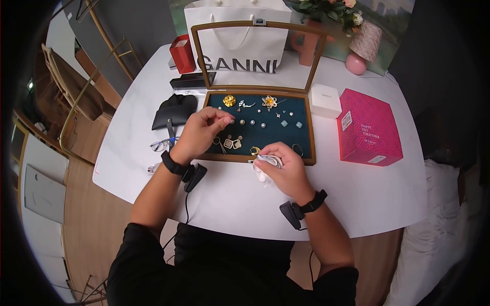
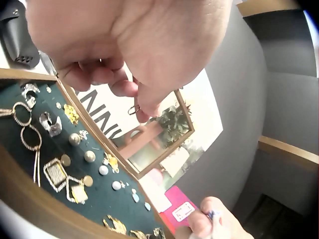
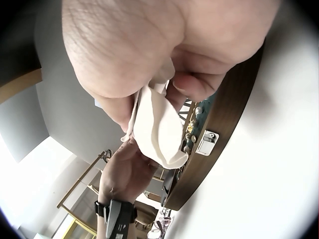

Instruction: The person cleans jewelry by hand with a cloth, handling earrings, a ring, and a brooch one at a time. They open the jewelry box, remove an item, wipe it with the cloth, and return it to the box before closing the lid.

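A small ring-like piece of jewellery [image 2: 133, 110] is pinched between thumb and fingertips of the left hand [image 1: 196, 133], which is over the left part of the open jewellery box [image 1: 312, 148]. A crumpled white cloth [image 3: 157, 127] is held in the right hand [image 1: 287, 171] at the box's front edge. On the dark green lining lie a gold flower brooch [image 1: 229, 100], a second flower brooch [image 1: 270, 102], a row of pearl pieces [image 1: 252, 122], square earrings [image 2: 56, 173] and a gold piece [image 1: 255, 151] beside the right fingers.
Behind the raised glass lid stands a white paper bag [image 1: 240, 41]. To the right are a white box [image 1: 325, 101] and a pink box [image 1: 370, 127]. Black pouch [image 1: 175, 110], glasses [image 1: 159, 146] and a red box [image 1: 182, 54] are on the left. A pink lamp [image 1: 356, 64] stands at the back right.
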The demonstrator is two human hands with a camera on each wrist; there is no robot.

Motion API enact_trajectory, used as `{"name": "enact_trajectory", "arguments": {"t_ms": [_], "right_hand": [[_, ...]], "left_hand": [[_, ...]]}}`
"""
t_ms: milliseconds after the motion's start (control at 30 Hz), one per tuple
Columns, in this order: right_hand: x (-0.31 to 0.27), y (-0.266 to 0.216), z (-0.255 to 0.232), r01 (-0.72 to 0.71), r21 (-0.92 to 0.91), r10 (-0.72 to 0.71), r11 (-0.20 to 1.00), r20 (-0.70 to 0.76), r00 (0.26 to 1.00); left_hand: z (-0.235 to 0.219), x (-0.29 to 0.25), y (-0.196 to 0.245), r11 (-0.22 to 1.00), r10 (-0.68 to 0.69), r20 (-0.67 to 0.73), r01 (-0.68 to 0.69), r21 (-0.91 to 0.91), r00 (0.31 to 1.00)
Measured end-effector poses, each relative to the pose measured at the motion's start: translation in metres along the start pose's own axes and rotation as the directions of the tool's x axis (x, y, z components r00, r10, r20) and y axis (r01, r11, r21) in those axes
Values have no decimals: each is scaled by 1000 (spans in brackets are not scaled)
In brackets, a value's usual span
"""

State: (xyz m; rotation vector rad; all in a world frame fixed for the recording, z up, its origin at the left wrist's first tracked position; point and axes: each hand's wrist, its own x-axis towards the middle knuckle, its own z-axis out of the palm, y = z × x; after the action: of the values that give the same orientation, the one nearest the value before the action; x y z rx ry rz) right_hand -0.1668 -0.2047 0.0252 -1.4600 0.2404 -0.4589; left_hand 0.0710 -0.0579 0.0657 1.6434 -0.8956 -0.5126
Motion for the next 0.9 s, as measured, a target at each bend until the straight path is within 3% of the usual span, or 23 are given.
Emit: {"name": "enact_trajectory", "arguments": {"t_ms": [133,300,400,533,633,733,900], "right_hand": [[-1,-3,-1,28,-49,-28,998,7,1000],[-1,-5,-3,86,-105,-85,991,8,996],[-1,-6,-4,82,-93,-81,992,15,997],[-1,-7,-4,69,-152,-69,986,9,998],[-3,-10,-3,56,-174,-54,983,16,998],[-4,-13,-2,30,-150,-26,988,27,999],[-4,-17,-1,42,-166,-36,985,41,999]], "left_hand": [[-19,41,1,919,-44,61,17,393,997],[-23,90,-18,897,-47,130,-15,442,990],[-21,115,-36,926,-27,208,-54,374,978],[-15,127,-36,872,-164,210,42,488,964],[-18,131,-36,874,-174,207,54,482,963],[-19,126,-21,806,-191,127,82,586,973],[-22,123,-38,757,-68,158,-52,652,985]]}}
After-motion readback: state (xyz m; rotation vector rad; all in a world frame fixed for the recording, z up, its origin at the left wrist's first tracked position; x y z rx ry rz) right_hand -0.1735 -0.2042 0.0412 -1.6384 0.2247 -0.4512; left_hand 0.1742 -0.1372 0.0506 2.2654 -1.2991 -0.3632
